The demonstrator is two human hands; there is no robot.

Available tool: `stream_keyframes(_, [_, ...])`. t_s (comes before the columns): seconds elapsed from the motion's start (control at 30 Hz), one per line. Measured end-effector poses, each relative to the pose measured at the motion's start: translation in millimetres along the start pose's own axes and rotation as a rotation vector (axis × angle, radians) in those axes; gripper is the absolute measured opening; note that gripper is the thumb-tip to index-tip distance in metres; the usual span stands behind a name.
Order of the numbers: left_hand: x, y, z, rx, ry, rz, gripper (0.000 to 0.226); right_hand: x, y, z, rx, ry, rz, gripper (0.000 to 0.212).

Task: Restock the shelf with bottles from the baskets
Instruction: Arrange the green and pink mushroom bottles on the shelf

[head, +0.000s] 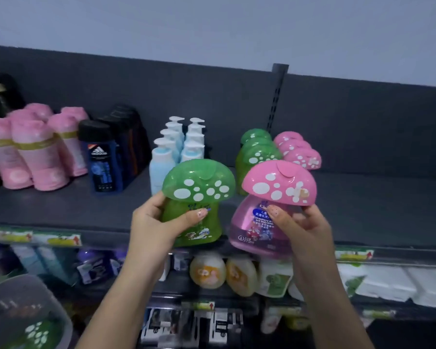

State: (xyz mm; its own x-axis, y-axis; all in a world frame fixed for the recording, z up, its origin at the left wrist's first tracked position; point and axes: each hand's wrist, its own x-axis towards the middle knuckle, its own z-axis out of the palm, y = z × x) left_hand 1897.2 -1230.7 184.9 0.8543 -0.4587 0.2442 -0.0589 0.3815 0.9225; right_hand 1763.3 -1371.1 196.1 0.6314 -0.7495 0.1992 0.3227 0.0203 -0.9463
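Observation:
My left hand [156, 222] grips a green mushroom-shaped bottle [198, 182] by its body, held upright in front of the grey shelf [363, 210]. My right hand [305, 227] grips a pink mushroom-shaped bottle [278, 185] the same way, just to the right. Both bottles hover at the shelf's front edge. Behind them on the shelf stand a row of green mushroom bottles [258, 153] and a row of pink mushroom bottles [300, 152]. A clear basket [18, 293] at the lower left holds another green mushroom bottle [38, 333].
On the shelf to the left stand blue pump bottles [173, 149], dark shower gel bottles [103, 159] and pink bottles [35, 149]. The right part of the shelf is bare. Lower shelves hold yellow bottles [208, 270] and white packs [388, 283].

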Motion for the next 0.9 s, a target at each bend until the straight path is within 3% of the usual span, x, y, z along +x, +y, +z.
stream_keyframes(0.17, [36.3,-39.8,74.0,-0.002,-0.039,-0.046,0.037,60.2,1.3,-62.0,-0.038,-0.012,-0.013,0.035])
stream_keyframes(0.3, [59.2,-72.6,108.3,-0.003,-0.047,-0.087,0.051,101.6,10.8,-99.6,-0.040,-0.063,-0.001,0.037])
stream_keyframes(0.5, [76.5,-98.6,133.7,-0.022,0.000,-0.156,0.041,146.1,39.6,-125.8,-0.012,-0.109,0.097,0.036])
stream_keyframes(0.73, [91.6,-106.6,133.0,0.012,0.043,-0.180,0.048,169.6,56.1,-137.6,-0.027,-0.214,0.119,0.043])
stream_keyframes(0.9, [94.7,-109.9,138.2,-0.028,0.024,-0.202,0.053,174.5,59.4,-147.5,-0.038,-0.257,0.094,0.097])
